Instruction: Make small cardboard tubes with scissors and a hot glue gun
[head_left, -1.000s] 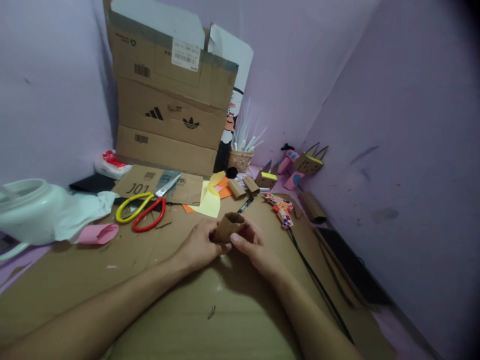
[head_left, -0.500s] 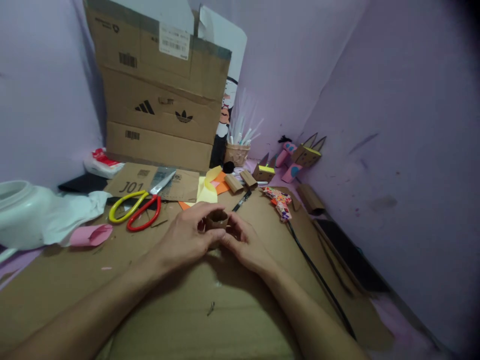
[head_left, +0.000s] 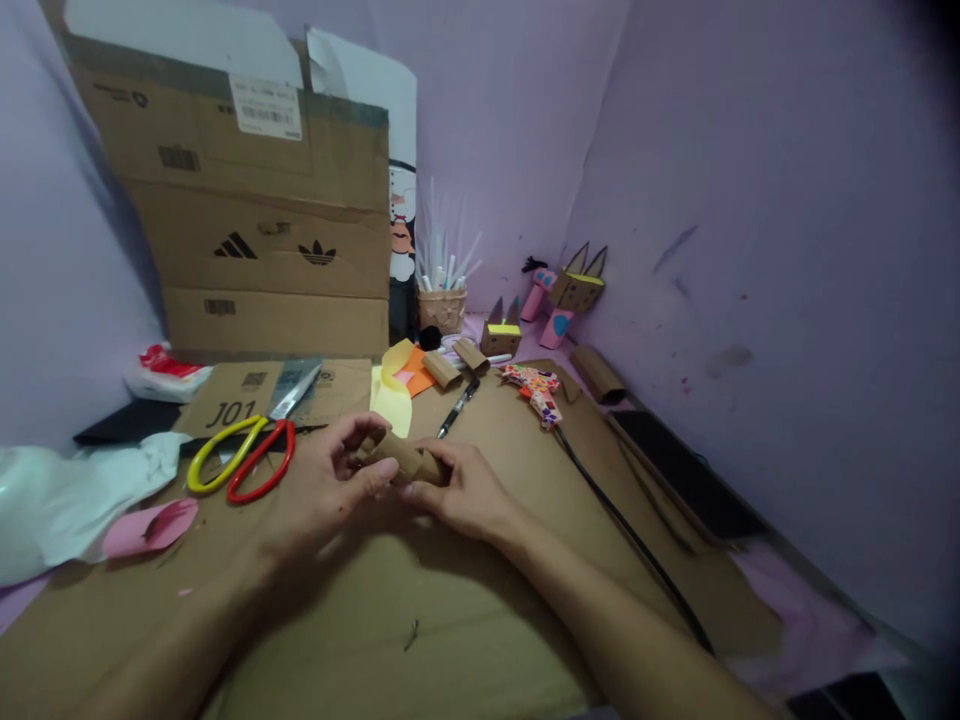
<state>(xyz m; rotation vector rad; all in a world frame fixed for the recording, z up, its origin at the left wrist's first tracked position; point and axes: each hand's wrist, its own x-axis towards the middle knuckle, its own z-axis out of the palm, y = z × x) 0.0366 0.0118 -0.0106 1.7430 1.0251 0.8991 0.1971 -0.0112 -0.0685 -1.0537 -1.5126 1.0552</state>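
Note:
Between my two hands lies a short brown cardboard tube (head_left: 405, 458), tilted on its side. My left hand (head_left: 349, 470) grips its left end with thumb and fingers. Around its right end my right hand (head_left: 461, 485) is closed, the thumb underneath. Fingers cover part of both ends. Just beyond the hands, a black pen (head_left: 458, 407) lies on the cardboard sheet (head_left: 330, 630). Left of my left hand are scissors (head_left: 244, 450) with one yellow and one red handle. A patterned glue gun (head_left: 536, 392) with a black cord rests to the right.
Two small cardboard rolls (head_left: 442, 369) lie behind the pen, near yellow paper (head_left: 394, 390). A large cardboard box (head_left: 270, 220) stands at the back left. Pink rolled paper (head_left: 150, 528) is at left; a dark flat panel (head_left: 686, 475) lies along the right wall.
The tube has gone from upright to tilted on its side, and my hands have turned with it. The camera view has shifted, so the surroundings appear further left.

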